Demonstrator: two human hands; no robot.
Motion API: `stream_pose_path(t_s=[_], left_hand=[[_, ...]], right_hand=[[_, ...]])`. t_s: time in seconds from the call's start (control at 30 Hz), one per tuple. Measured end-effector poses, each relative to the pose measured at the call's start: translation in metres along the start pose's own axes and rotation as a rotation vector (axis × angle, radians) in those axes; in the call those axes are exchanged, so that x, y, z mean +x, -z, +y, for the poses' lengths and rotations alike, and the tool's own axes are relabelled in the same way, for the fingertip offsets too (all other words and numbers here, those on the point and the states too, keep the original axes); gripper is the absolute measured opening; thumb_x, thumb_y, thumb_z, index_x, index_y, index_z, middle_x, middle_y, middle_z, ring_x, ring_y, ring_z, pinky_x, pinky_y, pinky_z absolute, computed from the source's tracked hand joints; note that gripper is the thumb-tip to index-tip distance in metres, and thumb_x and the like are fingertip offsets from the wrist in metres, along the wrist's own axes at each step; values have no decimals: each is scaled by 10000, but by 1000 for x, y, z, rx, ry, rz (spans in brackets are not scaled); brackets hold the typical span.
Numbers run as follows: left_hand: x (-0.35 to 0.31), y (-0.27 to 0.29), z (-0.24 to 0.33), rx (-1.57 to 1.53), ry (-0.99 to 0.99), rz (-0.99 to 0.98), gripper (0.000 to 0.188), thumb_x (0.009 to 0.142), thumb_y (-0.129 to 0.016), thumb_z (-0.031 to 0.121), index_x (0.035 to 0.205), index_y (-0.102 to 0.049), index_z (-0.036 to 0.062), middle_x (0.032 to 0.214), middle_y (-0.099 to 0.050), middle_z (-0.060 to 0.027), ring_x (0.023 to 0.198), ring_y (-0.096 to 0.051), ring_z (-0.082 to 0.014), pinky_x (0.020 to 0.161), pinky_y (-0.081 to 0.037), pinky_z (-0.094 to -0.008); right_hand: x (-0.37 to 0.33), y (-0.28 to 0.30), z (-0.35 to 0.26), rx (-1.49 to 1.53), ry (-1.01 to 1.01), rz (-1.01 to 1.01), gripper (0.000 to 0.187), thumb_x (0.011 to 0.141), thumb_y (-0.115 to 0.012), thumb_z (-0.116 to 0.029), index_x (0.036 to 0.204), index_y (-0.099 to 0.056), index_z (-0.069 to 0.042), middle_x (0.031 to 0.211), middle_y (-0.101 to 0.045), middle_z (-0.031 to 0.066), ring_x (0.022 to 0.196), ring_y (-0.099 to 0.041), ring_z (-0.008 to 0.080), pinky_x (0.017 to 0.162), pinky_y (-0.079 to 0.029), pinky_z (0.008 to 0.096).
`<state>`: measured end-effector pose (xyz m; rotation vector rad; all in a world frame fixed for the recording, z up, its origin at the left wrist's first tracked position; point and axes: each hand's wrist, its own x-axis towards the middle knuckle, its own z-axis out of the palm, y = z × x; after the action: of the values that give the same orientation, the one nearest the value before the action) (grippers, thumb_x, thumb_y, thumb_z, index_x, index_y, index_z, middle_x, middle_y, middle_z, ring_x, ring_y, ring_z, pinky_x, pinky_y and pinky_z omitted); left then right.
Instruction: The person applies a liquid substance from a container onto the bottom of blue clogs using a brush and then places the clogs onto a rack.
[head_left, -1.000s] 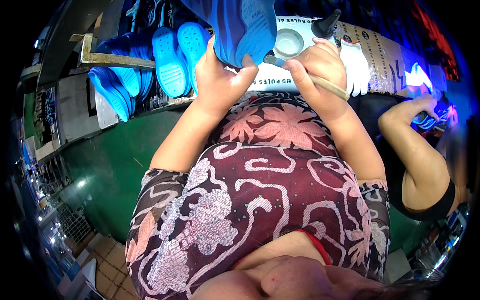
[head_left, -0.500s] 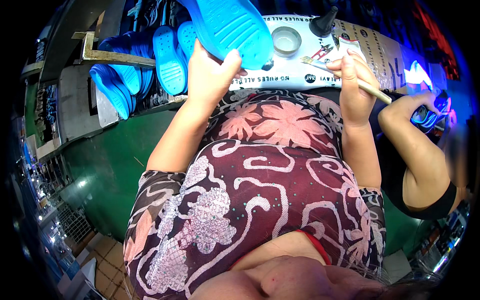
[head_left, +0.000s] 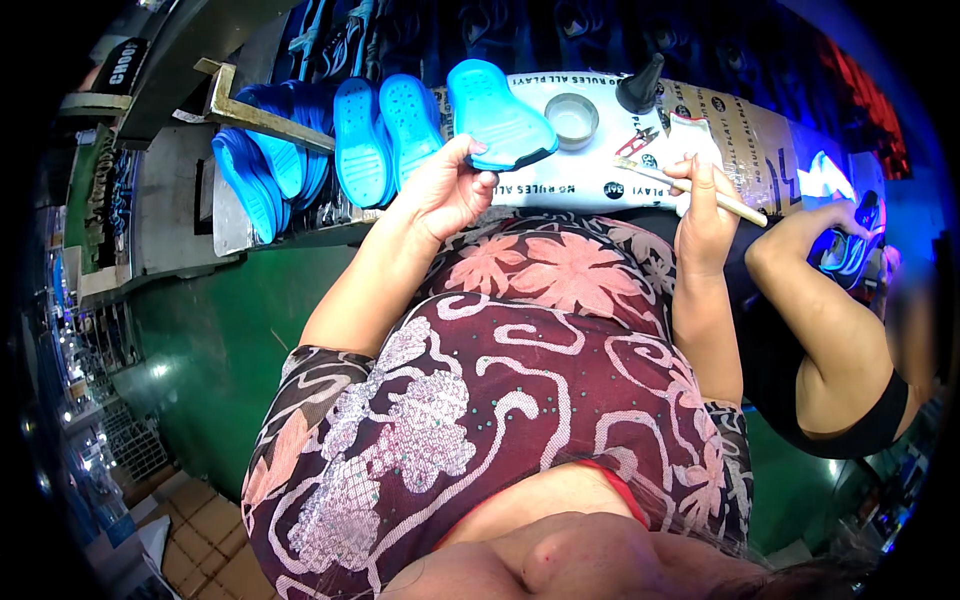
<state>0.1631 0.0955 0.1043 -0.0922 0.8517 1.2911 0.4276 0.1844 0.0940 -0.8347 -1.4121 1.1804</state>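
A bright blue shoe sole (head_left: pixel 497 112) is pinched at its near end by my left hand (head_left: pixel 450 197), with the thumb on its top face. The sole is tilted over the work surface, and a dark strip shows along its near right edge. My right hand (head_left: pixel 702 215) is closed around a thin brush (head_left: pixel 741 207) with a pale handle, its bristles pointing left. Between the hands, farther back, stands a small round bowl (head_left: pixel 572 146) with what looks like clear liquid. Red-handled snips (head_left: pixel 637 141) lie just beyond the bristles.
Several blue soles (head_left: pixel 362 145) stand in rows at the left, beside a metal bar (head_left: pixel 275 120). A black cone-shaped object (head_left: pixel 640 88) stands behind the snips. Printed paper (head_left: pixel 585 188) covers the bench. At the right, another person's arm (head_left: pixel 825 285) reaches toward a blue-lit shoe (head_left: pixel 848 250).
The blue sole has moved down and away from me and tipped flatter, still in my left hand. My right hand keeps the brush and has shifted only slightly. The whole view has shifted a little.
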Motion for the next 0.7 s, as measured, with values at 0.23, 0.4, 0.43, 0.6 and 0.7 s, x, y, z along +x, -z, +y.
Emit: stream_pose_path(t_s=[0.23,0.4,0.43,0.6,0.7], left_hand=[[-24,-17,7,529,-209,-186,406,828,-612,201,1154,-481,-2,804,-581,-57,544,-523,-125,397,-393,-235],[-38,-65,24,956,-8,-591,761,721,-678,198,1323,-291,-61,766,-617,-128,440,-566,-134,359,-455,-229],[-32,-82,24,1035,19,-725,774,717,-661,173,1339,-265,-62,777,-618,-134,452,-579,-135,361,-463,-227],[50,-257,11,1048,-17,-1090,577,783,-632,155,1248,-367,-61,853,-622,-139,634,-629,-148,535,-513,-243],[104,-371,11,554,-159,-897,516,854,-635,237,1172,-450,-125,945,-623,-176,858,-630,-199,741,-525,-245]], right_hand=[[0,14,12,-144,-76,65,305,955,-465,-197,826,-635,20,754,-643,59,649,-533,99,636,-437,242],[-4,20,10,-177,-36,124,301,949,-475,-220,822,-628,7,750,-634,52,666,-532,91,630,-431,242],[-10,20,12,-149,-75,148,302,931,-504,-218,775,-640,2,693,-611,45,635,-529,105,614,-425,251],[-20,45,26,-35,-147,233,321,914,-540,-209,701,-646,6,641,-609,48,596,-535,106,576,-413,249],[-24,29,22,-77,-160,248,334,925,-526,-225,715,-641,8,594,-550,26,566,-487,96,544,-378,246]])
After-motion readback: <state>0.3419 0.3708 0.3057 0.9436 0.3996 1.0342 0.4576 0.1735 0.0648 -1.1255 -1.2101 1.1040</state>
